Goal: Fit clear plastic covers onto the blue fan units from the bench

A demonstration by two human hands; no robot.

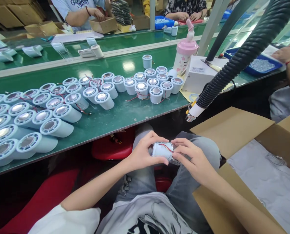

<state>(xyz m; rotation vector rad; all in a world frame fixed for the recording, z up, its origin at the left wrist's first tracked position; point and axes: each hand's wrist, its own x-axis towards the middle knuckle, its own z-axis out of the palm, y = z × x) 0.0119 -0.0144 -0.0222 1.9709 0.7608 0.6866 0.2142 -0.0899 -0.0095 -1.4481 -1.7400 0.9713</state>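
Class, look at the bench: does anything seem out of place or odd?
The pink cup, beside the white box, looks out of place: seemingly a personal drinking item near the blue cylinders. No spill is evident.

At the upper left of the frame, I see dark script lettering (79,3) on the pale blue T-shirt (67,7) of the person across from me; it seems to end in "Boy", but I can't be sure. Right of upper centre, the white box (195,83) bears a small label (198,69), its print too fine for me to read.
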